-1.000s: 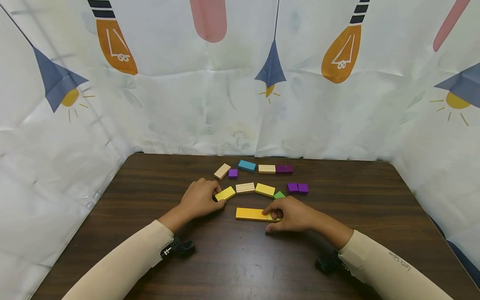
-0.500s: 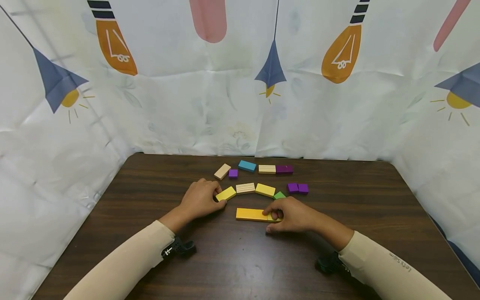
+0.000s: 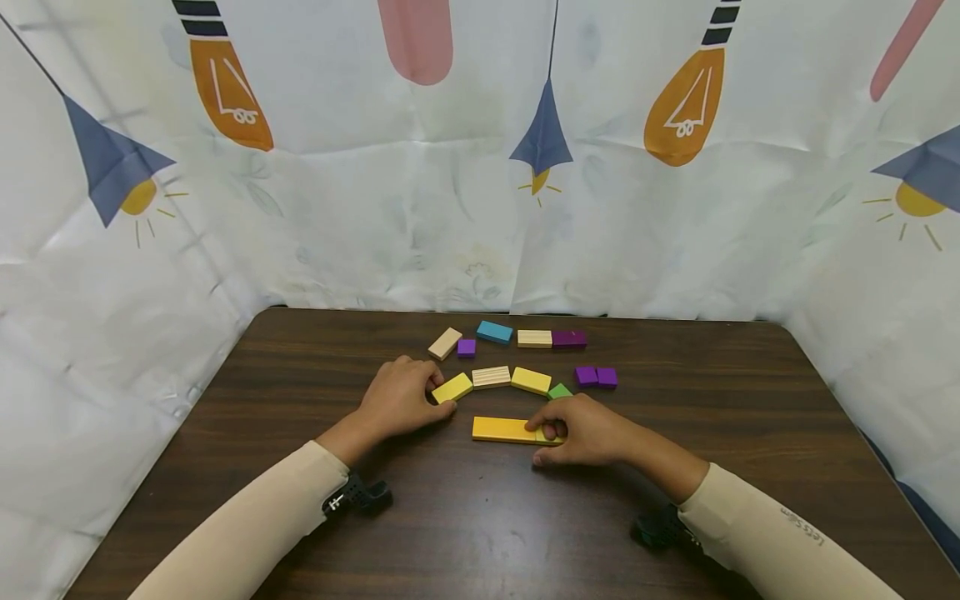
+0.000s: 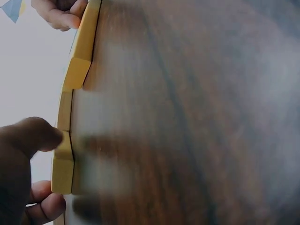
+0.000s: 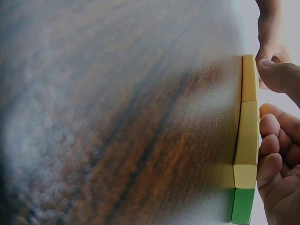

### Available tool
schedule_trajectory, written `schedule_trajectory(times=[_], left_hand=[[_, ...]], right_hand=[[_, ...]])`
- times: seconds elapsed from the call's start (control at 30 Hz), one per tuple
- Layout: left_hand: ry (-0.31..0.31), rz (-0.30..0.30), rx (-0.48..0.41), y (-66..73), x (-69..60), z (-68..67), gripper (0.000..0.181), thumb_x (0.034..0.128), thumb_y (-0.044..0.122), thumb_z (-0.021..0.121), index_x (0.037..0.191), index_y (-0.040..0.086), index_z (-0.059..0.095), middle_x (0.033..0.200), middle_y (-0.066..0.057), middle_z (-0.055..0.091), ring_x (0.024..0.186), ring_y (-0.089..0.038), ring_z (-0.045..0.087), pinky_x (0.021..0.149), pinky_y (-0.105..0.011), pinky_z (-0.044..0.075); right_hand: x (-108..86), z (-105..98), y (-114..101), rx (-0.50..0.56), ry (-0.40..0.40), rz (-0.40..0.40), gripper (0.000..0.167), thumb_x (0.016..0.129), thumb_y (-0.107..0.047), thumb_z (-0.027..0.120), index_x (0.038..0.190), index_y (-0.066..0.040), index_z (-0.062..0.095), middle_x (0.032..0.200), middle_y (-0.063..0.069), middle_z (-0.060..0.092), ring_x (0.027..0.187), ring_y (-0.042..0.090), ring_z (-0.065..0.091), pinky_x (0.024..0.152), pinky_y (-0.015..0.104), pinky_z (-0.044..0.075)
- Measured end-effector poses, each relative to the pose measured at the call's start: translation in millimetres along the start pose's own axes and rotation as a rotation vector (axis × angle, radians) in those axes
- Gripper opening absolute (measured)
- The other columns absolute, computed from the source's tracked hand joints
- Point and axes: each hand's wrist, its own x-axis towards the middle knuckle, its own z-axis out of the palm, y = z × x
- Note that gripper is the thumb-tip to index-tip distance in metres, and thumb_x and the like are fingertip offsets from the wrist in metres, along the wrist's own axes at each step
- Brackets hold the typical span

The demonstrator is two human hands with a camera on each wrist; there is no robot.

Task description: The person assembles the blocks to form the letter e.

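In the head view my left hand (image 3: 400, 396) pinches the yellow block (image 3: 452, 388) at the left end of a curved row on the table. The left wrist view shows its thumb (image 4: 47, 133) against a yellow block. Beside that block lie a striped wooden block (image 3: 491, 377), another yellow block (image 3: 530, 381) and a partly covered green block (image 3: 559, 391). My right hand (image 3: 588, 429) grips the right end of a straight yellow bar (image 3: 501, 429) in front of the row. That end is a paler yellow block, mostly hidden by curled fingers.
Behind the row lie a plain wooden block (image 3: 445, 342), a small purple cube (image 3: 467, 348), a blue block (image 3: 494, 332), a striped wooden block (image 3: 534, 339) and a dark purple block (image 3: 568, 339). Two purple cubes (image 3: 596, 377) sit to the right. A patterned cloth (image 3: 375, 225) hangs behind the table.
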Motion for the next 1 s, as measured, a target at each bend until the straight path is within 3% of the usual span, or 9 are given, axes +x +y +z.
schedule_trajectory(times=[0.3,0.63,1.0], left_hand=[[0.064,-0.023,-0.012,-12.2,13.2,-11.7,0.039,0.0899,0.045,0.071,0.110,0.011,0.073,0.098,0.000,0.070,0.095,-0.026,0.059,0.087,-0.048,0.046],[0.052,-0.053,-0.005,-27.4,26.6,-13.2,0.048,0.0925,0.047,0.069,0.121,0.008,0.069,0.103,-0.005,0.066,0.099,-0.030,0.057,0.089,-0.051,0.044],[0.032,-0.073,0.017,-29.3,42.4,-8.4,0.056,0.0927,0.049,0.070,0.132,0.010,0.067,0.118,-0.007,0.069,0.110,-0.035,0.058,0.095,-0.056,0.044]], right_hand=[[-0.4,-0.2,-0.3,0.005,0.006,-0.004,0.035,0.086,-0.032,0.085,0.116,-0.018,0.076,0.082,-0.008,0.060,0.073,0.005,0.051,0.066,0.026,0.045],[1.4,0.6,1.0,0.001,0.011,-0.014,0.036,0.085,-0.031,0.085,0.117,-0.016,0.076,0.082,-0.008,0.059,0.072,0.004,0.050,0.064,0.025,0.045],[-0.2,1.2,0.8,-0.003,0.009,-0.011,0.034,0.086,-0.031,0.084,0.116,-0.018,0.076,0.083,-0.008,0.060,0.074,0.005,0.051,0.066,0.026,0.045]])
